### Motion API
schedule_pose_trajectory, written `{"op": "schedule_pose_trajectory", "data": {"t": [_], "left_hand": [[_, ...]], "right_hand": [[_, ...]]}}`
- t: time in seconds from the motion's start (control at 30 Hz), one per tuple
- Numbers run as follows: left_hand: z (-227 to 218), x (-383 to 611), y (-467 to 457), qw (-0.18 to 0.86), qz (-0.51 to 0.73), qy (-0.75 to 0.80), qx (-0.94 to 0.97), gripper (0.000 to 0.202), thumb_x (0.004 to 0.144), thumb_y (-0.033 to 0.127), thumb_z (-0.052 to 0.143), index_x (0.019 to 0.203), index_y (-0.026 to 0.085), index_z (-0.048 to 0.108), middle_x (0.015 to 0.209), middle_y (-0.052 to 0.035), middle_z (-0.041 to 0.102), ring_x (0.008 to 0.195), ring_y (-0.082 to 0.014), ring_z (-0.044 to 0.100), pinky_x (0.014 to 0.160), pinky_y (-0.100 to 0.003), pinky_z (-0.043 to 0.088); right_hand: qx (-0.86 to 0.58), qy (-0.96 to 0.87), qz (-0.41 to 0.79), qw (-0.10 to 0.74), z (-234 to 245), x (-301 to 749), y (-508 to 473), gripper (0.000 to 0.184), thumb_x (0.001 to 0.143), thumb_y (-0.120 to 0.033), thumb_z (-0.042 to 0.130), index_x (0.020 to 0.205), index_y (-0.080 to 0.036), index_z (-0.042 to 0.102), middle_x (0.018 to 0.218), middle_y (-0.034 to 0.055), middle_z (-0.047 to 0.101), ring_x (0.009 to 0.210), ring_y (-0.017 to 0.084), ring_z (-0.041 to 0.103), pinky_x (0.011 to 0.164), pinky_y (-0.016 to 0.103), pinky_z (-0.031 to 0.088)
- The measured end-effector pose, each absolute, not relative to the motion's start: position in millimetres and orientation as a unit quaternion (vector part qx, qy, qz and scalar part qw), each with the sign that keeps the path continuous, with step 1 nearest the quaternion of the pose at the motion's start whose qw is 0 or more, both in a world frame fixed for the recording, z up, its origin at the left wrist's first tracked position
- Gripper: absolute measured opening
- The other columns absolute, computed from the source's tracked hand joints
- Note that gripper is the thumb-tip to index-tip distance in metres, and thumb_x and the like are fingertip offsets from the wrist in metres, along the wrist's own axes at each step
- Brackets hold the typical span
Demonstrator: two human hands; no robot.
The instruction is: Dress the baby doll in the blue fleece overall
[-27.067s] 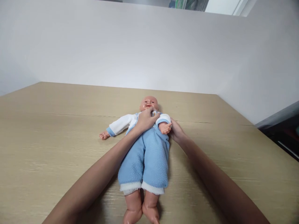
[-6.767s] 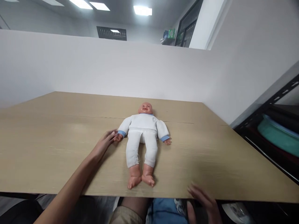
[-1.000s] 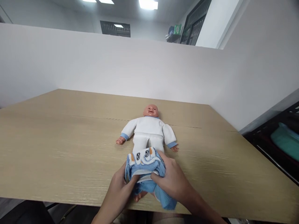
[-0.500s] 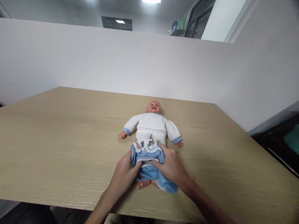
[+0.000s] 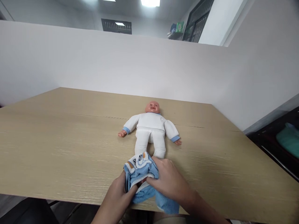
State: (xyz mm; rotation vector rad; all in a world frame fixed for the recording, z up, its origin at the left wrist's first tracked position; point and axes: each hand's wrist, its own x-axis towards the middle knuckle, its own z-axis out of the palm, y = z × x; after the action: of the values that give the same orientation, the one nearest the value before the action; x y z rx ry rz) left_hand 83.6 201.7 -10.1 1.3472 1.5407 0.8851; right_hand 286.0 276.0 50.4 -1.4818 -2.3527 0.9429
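A baby doll [image 5: 150,128] in a white suit with blue cuffs lies on its back on the wooden table [image 5: 58,146], head away from me. Both my hands grip a bunched blue garment [image 5: 140,169] with a white embroidered bib, held over the doll's feet at the near table edge. My left hand [image 5: 119,194] holds its left side, fingers curled into the fabric. My right hand [image 5: 169,182] clasps its right side from above. The doll's feet are hidden under the garment and my hands.
A white partition wall [image 5: 93,62] runs behind and to the right of the table. A dark shelf with a teal object [image 5: 288,140] stands at the right. The table's near edge lies just below my hands.
My hands have drawn the blue garment back toward me, from over the doll's upper legs down to its feet, uncovering the white legs. The doll has stayed in place.
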Motion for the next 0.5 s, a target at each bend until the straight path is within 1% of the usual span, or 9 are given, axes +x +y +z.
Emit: {"op": "schedule_pose_trajectory", "data": {"t": [0.07, 0.13, 0.2, 0.23, 0.27, 0.33, 0.4, 0.43, 0.5], "left_hand": [[-16, 84, 200, 0.402, 0.321, 0.649, 0.56, 0.042, 0.093, 0.043, 0.059, 0.125, 0.018, 0.07, 0.124, -0.0165, 0.077, 0.116, -0.0388, 0.069, 0.103, -0.051, 0.053], [-19, 85, 199, 0.363, 0.298, 0.67, 0.575, 0.036, 0.092, 0.046, 0.058, 0.112, 0.019, 0.072, 0.112, -0.0159, 0.077, 0.109, -0.0399, 0.068, 0.1, -0.053, 0.052], [-23, 88, 198, 0.342, 0.285, 0.671, 0.592, 0.035, 0.093, 0.049, 0.055, 0.102, 0.02, 0.072, 0.107, -0.0166, 0.075, 0.107, -0.0408, 0.066, 0.1, -0.056, 0.05], [-26, 89, 198, 0.341, 0.285, 0.667, 0.598, 0.035, 0.094, 0.049, 0.052, 0.101, 0.019, 0.071, 0.108, -0.0175, 0.074, 0.109, -0.0411, 0.065, 0.102, -0.058, 0.049], [-29, 90, 198, 0.345, 0.291, 0.66, 0.601, 0.036, 0.096, 0.048, 0.051, 0.104, 0.019, 0.07, 0.113, -0.0186, 0.073, 0.113, -0.0415, 0.064, 0.104, -0.06, 0.047], [-37, 91, 197, 0.369, 0.326, 0.638, 0.592, 0.04, 0.098, 0.046, 0.052, 0.121, 0.017, 0.067, 0.13, -0.0199, 0.069, 0.126, -0.0408, 0.06, 0.113, -0.061, 0.043], [-45, 92, 197, 0.403, 0.387, 0.608, 0.565, 0.049, 0.1, 0.045, 0.055, 0.141, 0.018, 0.055, 0.147, -0.0188, 0.062, 0.139, -0.0373, 0.055, 0.12, -0.057, 0.04], [-47, 93, 196, 0.415, 0.419, 0.596, 0.546, 0.053, 0.101, 0.045, 0.057, 0.147, 0.019, 0.048, 0.152, -0.0181, 0.059, 0.142, -0.0356, 0.054, 0.12, -0.054, 0.041], [-50, 95, 195, 0.424, 0.471, 0.583, 0.509, 0.057, 0.104, 0.046, 0.058, 0.151, 0.021, 0.04, 0.157, -0.0173, 0.054, 0.144, -0.0337, 0.053, 0.116, -0.049, 0.047]], "right_hand": [[-0.503, -0.8, 0.308, 0.109, 43, 284, 274, 0.023, 0.085, -0.031, 0.069, 0.105, -0.022, 0.066, 0.11, 0.009, 0.075, 0.104, 0.03, 0.07, 0.085, 0.035, 0.044], [-0.507, -0.8, 0.299, 0.117, 39, 284, 270, 0.03, 0.085, -0.03, 0.068, 0.114, -0.023, 0.065, 0.119, 0.0092, 0.074, 0.11, 0.031, 0.069, 0.089, 0.037, 0.044], [-0.513, -0.797, 0.297, 0.119, 38, 284, 268, 0.036, 0.085, -0.031, 0.068, 0.12, -0.024, 0.064, 0.126, 0.0091, 0.073, 0.113, 0.032, 0.069, 0.089, 0.038, 0.044], [-0.514, -0.795, 0.301, 0.119, 39, 285, 267, 0.037, 0.085, -0.032, 0.069, 0.121, -0.024, 0.064, 0.128, 0.009, 0.073, 0.112, 0.033, 0.069, 0.088, 0.038, 0.044], [-0.511, -0.793, 0.308, 0.123, 39, 285, 267, 0.037, 0.084, -0.033, 0.07, 0.12, -0.024, 0.065, 0.129, 0.0088, 0.073, 0.111, 0.032, 0.069, 0.087, 0.038, 0.045], [-0.494, -0.79, 0.334, 0.146, 41, 286, 268, 0.036, 0.082, -0.029, 0.072, 0.118, -0.025, 0.066, 0.127, 0.0071, 0.074, 0.109, 0.03, 0.07, 0.086, 0.036, 0.045], [-0.463, -0.785, 0.371, 0.178, 42, 288, 270, 0.034, 0.08, -0.022, 0.07, 0.113, -0.025, 0.067, 0.119, 0.0043, 0.076, 0.105, 0.027, 0.07, 0.085, 0.033, 0.046], [-0.449, -0.781, 0.387, 0.194, 42, 290, 271, 0.033, 0.078, -0.018, 0.068, 0.111, -0.025, 0.067, 0.114, 0.003, 0.077, 0.102, 0.025, 0.07, 0.086, 0.032, 0.046], [-0.439, -0.769, 0.408, 0.22, 41, 292, 274, 0.036, 0.076, -0.014, 0.066, 0.11, -0.024, 0.067, 0.107, 0.0012, 0.077, 0.098, 0.023, 0.07, 0.086, 0.031, 0.047]]}}
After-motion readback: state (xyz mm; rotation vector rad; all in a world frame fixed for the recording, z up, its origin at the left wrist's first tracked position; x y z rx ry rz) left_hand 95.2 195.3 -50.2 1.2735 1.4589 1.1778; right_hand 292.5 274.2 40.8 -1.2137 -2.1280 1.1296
